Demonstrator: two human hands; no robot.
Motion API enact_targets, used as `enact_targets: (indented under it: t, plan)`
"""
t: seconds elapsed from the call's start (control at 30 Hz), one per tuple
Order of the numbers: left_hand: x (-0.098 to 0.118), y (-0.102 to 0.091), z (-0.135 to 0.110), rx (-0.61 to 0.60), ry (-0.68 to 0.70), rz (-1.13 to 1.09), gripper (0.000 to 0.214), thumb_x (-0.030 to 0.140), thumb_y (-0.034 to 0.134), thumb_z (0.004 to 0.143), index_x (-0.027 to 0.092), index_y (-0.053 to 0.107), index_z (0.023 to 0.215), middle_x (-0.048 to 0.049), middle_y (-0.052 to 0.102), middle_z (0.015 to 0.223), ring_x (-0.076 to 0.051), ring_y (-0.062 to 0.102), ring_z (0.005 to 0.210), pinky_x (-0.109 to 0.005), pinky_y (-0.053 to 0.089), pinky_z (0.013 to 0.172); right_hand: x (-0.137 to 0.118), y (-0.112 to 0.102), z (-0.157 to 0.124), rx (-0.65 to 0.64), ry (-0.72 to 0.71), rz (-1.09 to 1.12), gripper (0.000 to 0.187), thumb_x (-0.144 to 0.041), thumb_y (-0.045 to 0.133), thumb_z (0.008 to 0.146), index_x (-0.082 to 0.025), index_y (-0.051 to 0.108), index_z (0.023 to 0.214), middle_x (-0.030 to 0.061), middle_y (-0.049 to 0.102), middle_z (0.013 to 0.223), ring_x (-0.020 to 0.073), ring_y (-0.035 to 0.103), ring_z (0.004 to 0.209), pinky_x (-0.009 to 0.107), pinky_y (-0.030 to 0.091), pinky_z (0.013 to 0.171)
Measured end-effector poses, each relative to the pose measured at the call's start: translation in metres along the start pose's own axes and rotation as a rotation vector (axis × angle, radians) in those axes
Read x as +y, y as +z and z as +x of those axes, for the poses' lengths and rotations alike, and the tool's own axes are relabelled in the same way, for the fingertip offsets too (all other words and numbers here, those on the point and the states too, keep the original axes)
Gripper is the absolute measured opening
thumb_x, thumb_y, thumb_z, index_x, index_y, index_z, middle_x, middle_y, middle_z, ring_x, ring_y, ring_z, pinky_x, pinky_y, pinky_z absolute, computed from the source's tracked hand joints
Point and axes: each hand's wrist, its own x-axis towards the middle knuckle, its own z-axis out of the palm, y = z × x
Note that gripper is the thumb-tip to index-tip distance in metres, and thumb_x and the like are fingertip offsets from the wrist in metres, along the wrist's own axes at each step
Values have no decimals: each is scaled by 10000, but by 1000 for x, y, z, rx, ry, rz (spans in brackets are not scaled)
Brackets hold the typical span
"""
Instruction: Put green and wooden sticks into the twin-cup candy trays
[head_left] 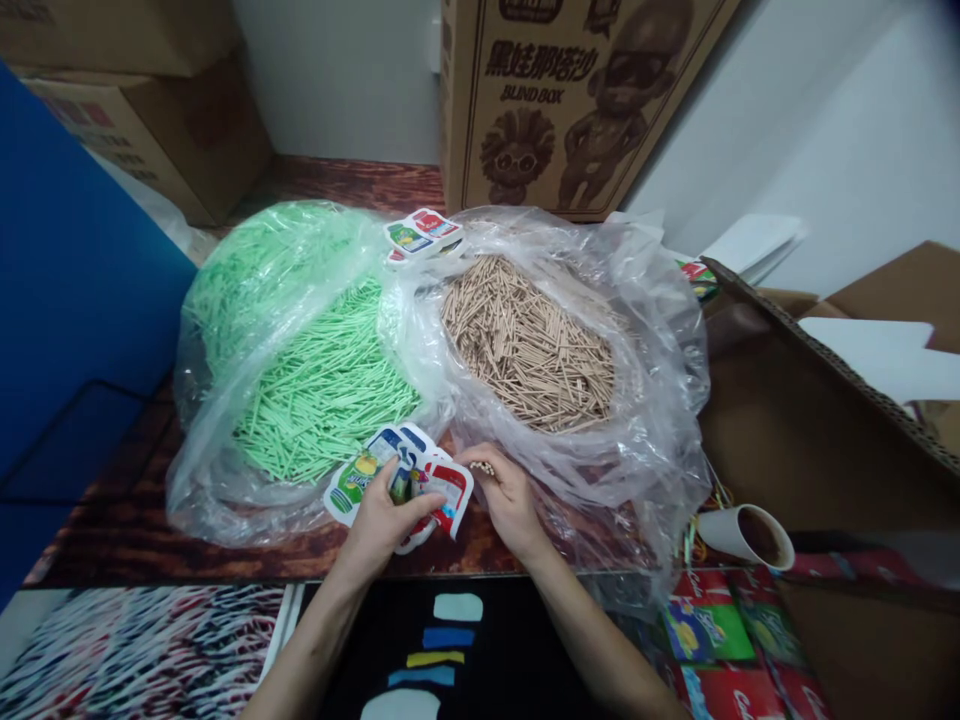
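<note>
The left hand (pixel 382 515) has its fingers clamped around a fanned stack of small printed plastic sachets (pixel 401 482) above the dark wooden desk (pixel 150 530). The right hand (pixel 508 497) pinches a few short tan sticks (pixel 482 466) between thumb and fingertips, just beside the sachets.

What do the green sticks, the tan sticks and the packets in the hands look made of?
Green sticks: likely plastic or paper tubes, matte, uniform pastel colour. Tan sticks: probably wood or paper, dull and unglossy; too small to tell which. Packets in the left hand: glossy printed plastic film, with sheen and bright graphics. Right hand pinches a few tan sticks. Both bags: thin clear crinkled plastic.
</note>
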Motion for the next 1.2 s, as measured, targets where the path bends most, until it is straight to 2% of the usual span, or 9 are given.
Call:
enact_targets:
  t: [0.13, 0.4, 0.6, 0.67, 0.77, 0.87, 0.93, 1.07, 1.2]
  plan:
    - [-3, 0, -1, 16, 32, 3, 293, 316, 820, 563, 150, 654, 738, 19, 646, 636, -135, 570, 563, -229, 472, 554, 2, 1, -2, 0, 14, 25, 182, -295, 499, 924, -233, 671, 926, 41, 638, 890, 200, 596, 858, 309, 440, 807]
    - [-7, -7, 0, 22, 280, 208, 157, 316, 699, 739, 172, 653, 694, 23, 585, 654, -142, 517, 643, -233, 436, 627, 4, 1, -2, 27, 16, 6, 180, -296, 513, 917, -230, 676, 882, 32, 640, 855, 199, 595, 840, 303, 436, 799]
    - [-3, -5, -1, 16, 438, 290, 162, 298, 698, 744, 184, 649, 640, 4, 561, 666, -157, 505, 662, -239, 437, 651, 7, 2, -4, 47, 53, 10, 175, -310, 525, 907, -216, 670, 877, 34, 663, 878, 192, 606, 860, 310, 451, 828]
    - [-3, -4, -1, -5, 470, 294, 186, 307, 693, 750, 179, 638, 626, 4, 549, 652, -158, 507, 658, -241, 441, 639, 3, 0, 0, 63, 91, 92, 163, -321, 549, 892, -209, 666, 880, 36, 684, 897, 196, 621, 902, 325, 459, 872]
    - [-2, -1, -1, -58, 498, 297, 224, 314, 678, 767, 167, 621, 608, 6, 550, 647, -147, 514, 653, -240, 445, 651, -9, -6, 15, 111, 214, 445, 127, -332, 607, 857, -209, 631, 880, 23, 713, 862, 204, 662, 912, 378, 478, 919]
    - [-1, 3, -1, -104, 474, 267, 203, 330, 676, 769, 160, 654, 661, -1, 596, 689, -151, 538, 686, -248, 454, 690, -23, -11, 34, 66, 359, 818, 111, -296, 657, 825, -226, 593, 882, 1, 727, 848, 207, 681, 937, 418, 498, 932]
    - [-2, 5, -1, -126, 423, 235, 204, 348, 681, 761, 159, 669, 684, 1, 602, 690, -151, 539, 688, -249, 458, 684, -31, -12, 43, -6, 420, 939, 87, -257, 652, 828, -228, 585, 874, 6, 734, 901, 204, 673, 988, 425, 496, 952]
    - [-5, 6, -1, -141, 301, 139, 207, 350, 722, 715, 157, 664, 669, 9, 587, 669, -139, 523, 665, -230, 452, 633, -41, -7, 51, -92, 474, 1011, 57, -223, 633, 839, -217, 578, 855, 21, 737, 982, 193, 666, 1028, 410, 479, 990]
    - [-8, 8, -1, -168, 133, -54, 223, 344, 771, 658, 143, 692, 716, 10, 625, 670, -124, 541, 622, -226, 466, 618, -41, -3, 49, -146, 480, 1034, 80, -237, 646, 834, -225, 571, 858, 5, 731, 1020, 185, 647, 1074, 397, 439, 1038]
